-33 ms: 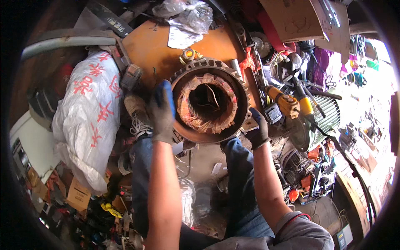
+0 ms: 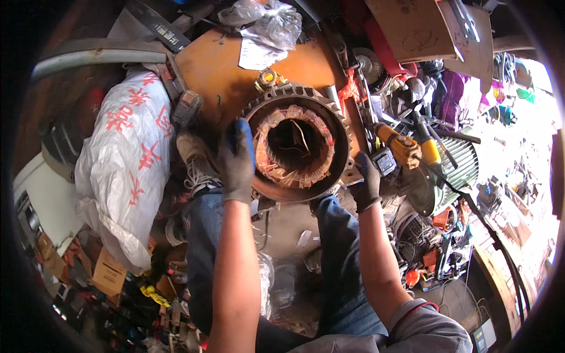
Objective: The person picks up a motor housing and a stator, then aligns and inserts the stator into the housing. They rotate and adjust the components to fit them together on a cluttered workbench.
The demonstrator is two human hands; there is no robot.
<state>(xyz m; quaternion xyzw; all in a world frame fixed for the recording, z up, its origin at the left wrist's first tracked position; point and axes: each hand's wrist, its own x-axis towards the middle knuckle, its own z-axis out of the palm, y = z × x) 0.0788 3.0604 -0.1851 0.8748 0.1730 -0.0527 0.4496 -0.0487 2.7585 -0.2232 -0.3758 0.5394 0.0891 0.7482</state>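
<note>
A motor stator housing (image 2: 347,132) with cooling ribs faces me upright in the middle, its round end towards me. Inside sits a ring of taped copper windings (image 2: 266,144), with loose pale wires in the dark bore. My left hand (image 2: 238,167), in a grey glove with a blue palm, presses against the housing's left side, fingers pointing up along the rim. On the lower right, my right hand (image 2: 366,187), gloved alike, grips the housing near its mounting foot (image 2: 352,176). Some fingertips of both hands are hidden.
An orange board (image 2: 206,65) lies behind, with a plastic bag (image 2: 276,23) and paper (image 2: 259,53) on it. To the left is a white sack (image 2: 126,170). On the right are a yellow power tool (image 2: 406,150), a green ribbed motor (image 2: 459,167) and a black cable (image 2: 500,241).
My left hand has shifted slightly right, closer against the housing. My right hand has barely moved. The housing stays in nearly the same place.
</note>
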